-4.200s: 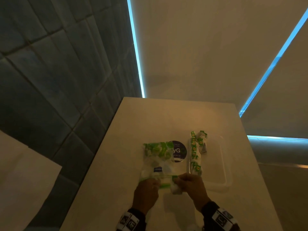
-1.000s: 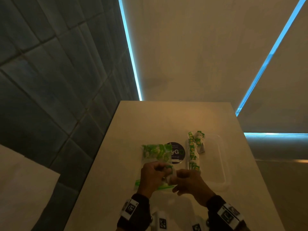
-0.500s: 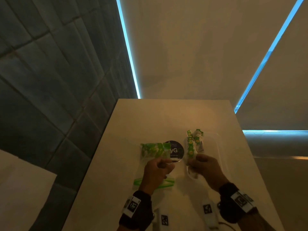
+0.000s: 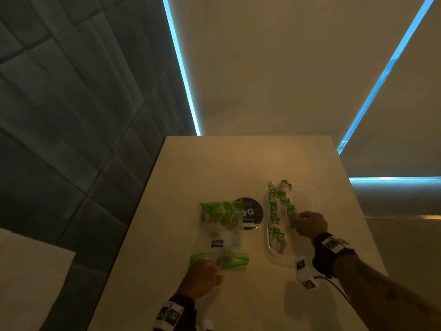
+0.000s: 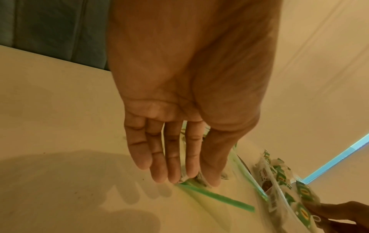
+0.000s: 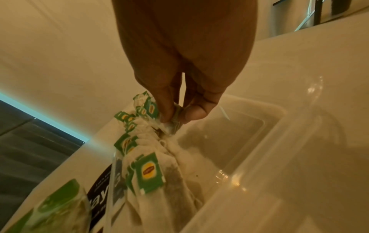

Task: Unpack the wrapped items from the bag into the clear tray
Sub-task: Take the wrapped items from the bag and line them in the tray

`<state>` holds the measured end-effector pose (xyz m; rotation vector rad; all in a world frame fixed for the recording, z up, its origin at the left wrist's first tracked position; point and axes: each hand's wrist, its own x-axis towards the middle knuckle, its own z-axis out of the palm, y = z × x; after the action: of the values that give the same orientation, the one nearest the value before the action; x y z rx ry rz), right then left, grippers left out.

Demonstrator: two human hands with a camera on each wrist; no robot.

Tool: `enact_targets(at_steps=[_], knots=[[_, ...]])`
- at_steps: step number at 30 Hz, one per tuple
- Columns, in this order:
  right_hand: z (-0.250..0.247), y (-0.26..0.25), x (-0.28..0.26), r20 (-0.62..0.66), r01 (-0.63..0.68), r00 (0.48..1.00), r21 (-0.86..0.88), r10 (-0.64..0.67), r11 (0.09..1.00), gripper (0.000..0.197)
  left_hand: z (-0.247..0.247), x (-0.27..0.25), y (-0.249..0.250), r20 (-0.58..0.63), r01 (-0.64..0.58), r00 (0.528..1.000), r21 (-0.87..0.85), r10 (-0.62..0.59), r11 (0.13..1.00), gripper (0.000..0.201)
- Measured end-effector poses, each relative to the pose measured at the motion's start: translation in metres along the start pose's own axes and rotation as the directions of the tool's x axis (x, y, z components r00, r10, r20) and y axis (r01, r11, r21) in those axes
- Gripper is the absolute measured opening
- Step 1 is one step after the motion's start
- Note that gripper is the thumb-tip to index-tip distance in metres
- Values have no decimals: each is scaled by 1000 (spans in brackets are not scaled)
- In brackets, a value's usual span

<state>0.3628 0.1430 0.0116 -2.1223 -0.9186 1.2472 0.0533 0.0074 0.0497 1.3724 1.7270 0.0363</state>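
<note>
A clear zip bag (image 4: pixel 218 235) with a green zip strip (image 5: pixel 217 197) lies on the table and holds several green-tagged wrapped tea bags. My left hand (image 4: pixel 214 268) pinches the bag's near zip edge between thumb and fingertips (image 5: pixel 191 171). To the right stands the clear tray (image 4: pixel 307 201), with a row of tea bags (image 4: pixel 274 216) along its left side. My right hand (image 4: pixel 298 219) is over the tray. Its thumb and forefinger pinch one tea bag (image 6: pixel 171 124) just above the row (image 6: pixel 151 173).
A dark round sticker (image 4: pixel 250 213) lies on the pale table (image 4: pixel 214 168) between bag and tray. A dark tiled wall (image 4: pixel 71 115) runs along the left. The table's right edge lies close beyond the tray (image 6: pixel 279 126).
My right hand has left the bag's mouth and moved right and forward over the tray with a tea bag. My left hand has slid back to the bag's near zip edge.
</note>
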Motion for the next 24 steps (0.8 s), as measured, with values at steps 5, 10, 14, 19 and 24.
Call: enact_targets(at_steps=[5, 10, 14, 19, 24], knots=[[9, 1, 4, 13, 18, 1000, -71, -17, 997, 26, 3, -2, -2, -36, 1, 999, -31, -2, 1000, 7], [10, 0, -1, 10, 47, 999, -109, -46, 993, 33, 2, -2, -1, -65, 26, 997, -36, -28, 999, 20], [11, -1, -8, 2, 63, 998, -129, -64, 990, 41, 2, -3, 1, -89, 12, 996, -26, -15, 1000, 8], [16, -7, -17, 14, 98, 995, -204, -97, 974, 35, 6, 1, 0, -96, 3, 995, -75, -10, 997, 8], [11, -12, -20, 35, 112, 994, -271, -107, 956, 36, 9, 3, 2, -206, 3, 979, 2, -2, 1000, 29]])
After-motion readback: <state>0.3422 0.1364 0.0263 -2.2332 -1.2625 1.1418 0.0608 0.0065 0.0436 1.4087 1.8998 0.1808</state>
